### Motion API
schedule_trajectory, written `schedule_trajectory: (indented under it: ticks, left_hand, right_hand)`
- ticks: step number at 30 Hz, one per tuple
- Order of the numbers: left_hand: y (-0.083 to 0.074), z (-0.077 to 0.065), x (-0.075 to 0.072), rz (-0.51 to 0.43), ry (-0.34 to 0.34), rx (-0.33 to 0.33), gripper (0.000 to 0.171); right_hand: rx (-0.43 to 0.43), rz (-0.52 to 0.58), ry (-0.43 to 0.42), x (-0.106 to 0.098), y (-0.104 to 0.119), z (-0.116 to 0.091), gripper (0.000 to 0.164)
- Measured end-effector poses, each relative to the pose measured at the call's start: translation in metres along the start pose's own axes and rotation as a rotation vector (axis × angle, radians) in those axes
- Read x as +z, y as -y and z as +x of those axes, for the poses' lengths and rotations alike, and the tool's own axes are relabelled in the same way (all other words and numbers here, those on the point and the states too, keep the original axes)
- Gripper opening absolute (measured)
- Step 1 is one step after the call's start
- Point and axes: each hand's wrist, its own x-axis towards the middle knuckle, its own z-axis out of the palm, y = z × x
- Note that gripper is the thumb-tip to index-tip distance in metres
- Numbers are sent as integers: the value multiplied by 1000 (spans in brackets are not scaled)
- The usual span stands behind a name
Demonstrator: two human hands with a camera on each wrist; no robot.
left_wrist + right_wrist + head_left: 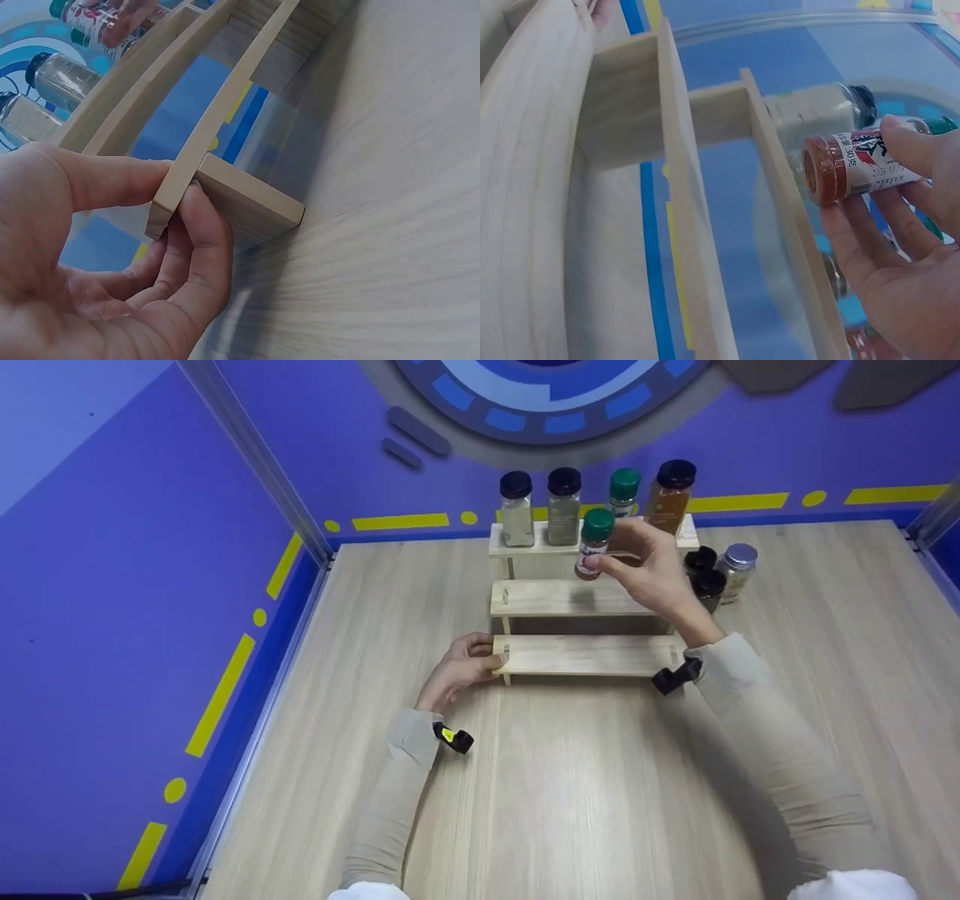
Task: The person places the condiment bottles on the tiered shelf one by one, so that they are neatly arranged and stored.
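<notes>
My right hand (651, 574) pinches a small spice jar (595, 545) with a green cap, held in the air above the middle step of a three-step wooden rack (589, 655). In the right wrist view the jar (865, 163) shows red-brown contents and a printed label. My left hand (465, 664) grips the left end of the rack's lowest step; in the left wrist view thumb and fingers pinch the board (191, 161) from both faces. The top step bears two black-capped jars (517, 510) at left, a green-capped jar (624, 491) and a tall amber jar (671, 496).
To the right of the rack, on the table (570, 795), stand a silver-capped jar (739, 572) and dark-capped jars (707, 587), partly behind my right hand. A purple wall panel (315, 450) rises behind the rack, and another (135, 607) stands along the left side.
</notes>
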Motion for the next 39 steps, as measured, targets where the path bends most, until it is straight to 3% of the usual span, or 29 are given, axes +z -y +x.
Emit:
schedule_trajectory:
  ticks: [10, 19, 28, 39]
  left_hand:
    - [1, -2, 1, -3, 1, 8, 45]
    - [0, -1, 1, 6, 10, -13, 49]
    - [0, -1, 1, 61, 5, 0, 45]
    - [1, 1, 5, 91, -61, 21, 46]
  right_hand:
    - [54, 9, 63, 35, -5, 5, 44]
    - [44, 15, 101, 64, -17, 7, 45]
    - [74, 12, 93, 79, -28, 7, 45]
    - [66, -2, 122, 92, -35, 4, 44]
